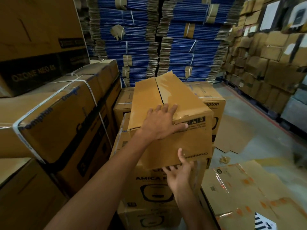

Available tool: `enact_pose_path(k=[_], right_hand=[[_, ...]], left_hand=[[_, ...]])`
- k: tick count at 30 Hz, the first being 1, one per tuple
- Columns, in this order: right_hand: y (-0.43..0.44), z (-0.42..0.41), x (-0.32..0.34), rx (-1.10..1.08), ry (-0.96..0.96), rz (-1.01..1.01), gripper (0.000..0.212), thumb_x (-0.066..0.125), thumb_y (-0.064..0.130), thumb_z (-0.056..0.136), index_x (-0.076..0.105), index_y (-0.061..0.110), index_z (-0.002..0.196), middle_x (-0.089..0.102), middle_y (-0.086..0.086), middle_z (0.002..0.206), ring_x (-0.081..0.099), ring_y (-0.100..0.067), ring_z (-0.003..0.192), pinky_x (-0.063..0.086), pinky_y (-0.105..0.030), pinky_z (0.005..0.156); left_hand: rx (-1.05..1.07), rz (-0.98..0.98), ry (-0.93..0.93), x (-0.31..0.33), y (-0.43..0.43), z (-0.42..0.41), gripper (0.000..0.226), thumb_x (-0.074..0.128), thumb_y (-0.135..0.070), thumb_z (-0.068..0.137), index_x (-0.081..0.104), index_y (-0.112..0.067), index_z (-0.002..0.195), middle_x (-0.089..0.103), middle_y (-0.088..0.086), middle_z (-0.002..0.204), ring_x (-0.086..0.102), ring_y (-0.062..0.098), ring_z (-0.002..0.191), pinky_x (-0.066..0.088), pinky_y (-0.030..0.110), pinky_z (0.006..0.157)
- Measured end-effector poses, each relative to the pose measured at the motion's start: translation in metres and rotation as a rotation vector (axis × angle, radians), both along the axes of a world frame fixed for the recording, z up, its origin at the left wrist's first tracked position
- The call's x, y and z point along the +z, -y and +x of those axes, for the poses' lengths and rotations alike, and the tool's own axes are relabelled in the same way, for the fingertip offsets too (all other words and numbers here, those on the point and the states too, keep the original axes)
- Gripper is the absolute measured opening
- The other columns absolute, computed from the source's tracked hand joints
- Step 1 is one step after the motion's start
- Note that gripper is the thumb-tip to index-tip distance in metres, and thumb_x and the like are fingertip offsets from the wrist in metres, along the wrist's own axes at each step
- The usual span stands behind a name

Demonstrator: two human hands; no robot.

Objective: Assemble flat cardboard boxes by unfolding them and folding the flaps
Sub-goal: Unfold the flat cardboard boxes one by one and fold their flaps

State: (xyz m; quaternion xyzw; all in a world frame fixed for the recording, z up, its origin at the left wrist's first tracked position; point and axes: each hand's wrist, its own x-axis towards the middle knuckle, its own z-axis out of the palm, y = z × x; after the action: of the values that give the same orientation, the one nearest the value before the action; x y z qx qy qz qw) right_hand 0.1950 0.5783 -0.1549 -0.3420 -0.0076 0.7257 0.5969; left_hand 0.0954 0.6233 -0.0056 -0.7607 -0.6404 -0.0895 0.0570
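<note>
Cardboard box (pixel 149 100), its two top flaps closed along a middle seam under glossy tape, sits askew on a stack of printed cartons (pixel 154 185) in a warehouse aisle. The lettering on its near face reads upside down. The person's left hand (pixel 160 124) lies flat on the box's top near the front edge, fingers spread and straight, thumb reaching over onto the near face. The right hand (pixel 180 173) grips the box's bottom edge, thumb pressed against the near face and fingers tucked underneath. Strapped cartons (pixel 54 117) stand just to the left. Behind, tied bundles of flat blue cardboard (pixel 182 47) rise in tall stacks. Loose flat sheets (pixel 232 135) lie on the floor (pixel 265 146) to the right, and a taped flattened box (pixel 240 188) rests near the right hand.
</note>
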Motion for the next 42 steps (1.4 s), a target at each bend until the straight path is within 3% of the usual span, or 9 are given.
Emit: enact_pose_path(k=[12, 19, 27, 28, 29, 30, 31, 36, 42], right_hand=[[-0.053, 0.054, 0.179, -0.193, 1.135, 0.778, 0.09, 0.089, 0.027, 0.072, 0.036, 0.041, 0.143, 0.056, 0.021, 0.127, 0.057, -0.01, 0.112, 0.047, -0.04, 0.097], [-0.06, 0.043, 0.225, 0.118, 1.948, 1.126, 0.1, 0.087, 0.045, 0.071, 0.027, 0.05, 0.151, 0.064, 0.007, 0.131, 0.061, -0.023, 0.115, 0.047, -0.05, 0.103], [-0.043, 0.009, 0.167, 0.366, 2.459, 1.411, 0.091, 0.076, 0.034, 0.085, 0.02, 0.05, 0.154, 0.047, -0.004, 0.152, 0.044, -0.028, 0.139, 0.03, -0.044, 0.117], [-0.038, 0.01, 0.156, 0.394, 2.471, 1.427, 0.09, 0.075, 0.032, 0.086, 0.019, 0.051, 0.154, 0.04, -0.006, 0.158, 0.037, -0.03, 0.145, 0.021, -0.043, 0.121], [-0.035, 0.013, 0.145, 0.414, 2.475, 1.44, 0.089, 0.074, 0.032, 0.087, 0.018, 0.051, 0.155, 0.034, -0.007, 0.162, 0.031, -0.03, 0.149, 0.013, -0.042, 0.122], [-0.031, 0.017, 0.134, 0.439, 2.474, 1.442, 0.089, 0.073, 0.031, 0.089, 0.017, 0.05, 0.155, 0.029, -0.007, 0.164, 0.026, -0.03, 0.151, 0.006, -0.041, 0.121], [-0.029, 0.021, 0.124, 0.467, 2.459, 1.438, 0.089, 0.072, 0.031, 0.09, 0.016, 0.05, 0.156, 0.026, -0.007, 0.165, 0.022, -0.03, 0.153, 0.0, -0.039, 0.118], [-0.024, 0.033, 0.102, 0.568, 2.362, 1.427, 0.074, 0.058, 0.046, 0.099, 0.013, 0.047, 0.157, 0.018, -0.002, 0.168, 0.012, -0.027, 0.156, -0.001, -0.04, 0.122], [-0.029, 0.043, 0.124, 0.523, 2.015, 1.289, 0.052, 0.034, 0.057, 0.102, 0.06, 0.026, 0.135, 0.058, 0.005, 0.143, 0.045, -0.014, 0.137, 0.029, -0.035, 0.116]], left_hand=[[0.04, 0.354, 1.365, 0.046, 0.036, -0.028, 0.032, 0.071, -0.048, 0.09, 0.06, -0.042, 0.12, 0.07, -0.02, 0.108, 0.068, 0.002, 0.097, 0.055, 0.027, 0.086], [0.054, 0.385, 2.302, -0.061, 0.035, 0.013, 0.076, 0.078, -0.051, 0.084, 0.052, -0.016, 0.145, 0.066, 0.013, 0.135, 0.063, 0.035, 0.124, 0.049, 0.059, 0.104], [0.378, -0.027, 2.602, -0.147, 0.066, 0.062, 0.072, 0.06, -0.046, 0.092, 0.046, -0.004, 0.149, 0.065, 0.007, 0.135, 0.07, 0.027, 0.094, 0.033, 0.048, 0.12], [0.465, -0.059, 2.61, -0.154, 0.068, 0.063, 0.072, 0.061, -0.045, 0.092, 0.045, -0.004, 0.15, 0.012, 0.005, 0.155, 0.067, 0.026, 0.081, 0.032, 0.045, 0.121], [0.543, -0.077, 2.606, -0.16, 0.07, 0.062, 0.067, 0.061, -0.043, 0.094, 0.046, -0.008, 0.148, -0.004, -0.01, 0.078, 0.066, 0.03, 0.083, 0.035, 0.042, 0.117], [0.618, -0.104, 2.561, -0.166, 0.072, 0.061, 0.055, 0.059, -0.041, 0.098, 0.049, -0.012, 0.143, 0.022, 0.016, 0.158, 0.066, 0.035, 0.097, 0.04, 0.041, 0.112], [0.699, -0.155, 2.482, -0.17, 0.073, 0.059, 0.04, 0.055, -0.041, 0.1, 0.054, -0.016, 0.13, 0.067, 0.016, 0.116, 0.065, 0.032, 0.104, 0.046, 0.039, 0.103], [0.71, -0.506, 1.564, -0.158, 0.091, 0.021, 0.026, 0.064, -0.035, 0.095, 0.069, -0.011, 0.104, 0.076, 0.009, 0.084, 0.071, 0.023, 0.079, 0.061, 0.038, 0.076], [0.241, 0.079, 0.913, -0.022, 0.105, -0.013, 0.027, 0.066, -0.022, 0.095, 0.07, -0.019, 0.069, 0.069, -0.006, 0.064, 0.065, 0.011, 0.064, 0.053, 0.022, 0.06]])
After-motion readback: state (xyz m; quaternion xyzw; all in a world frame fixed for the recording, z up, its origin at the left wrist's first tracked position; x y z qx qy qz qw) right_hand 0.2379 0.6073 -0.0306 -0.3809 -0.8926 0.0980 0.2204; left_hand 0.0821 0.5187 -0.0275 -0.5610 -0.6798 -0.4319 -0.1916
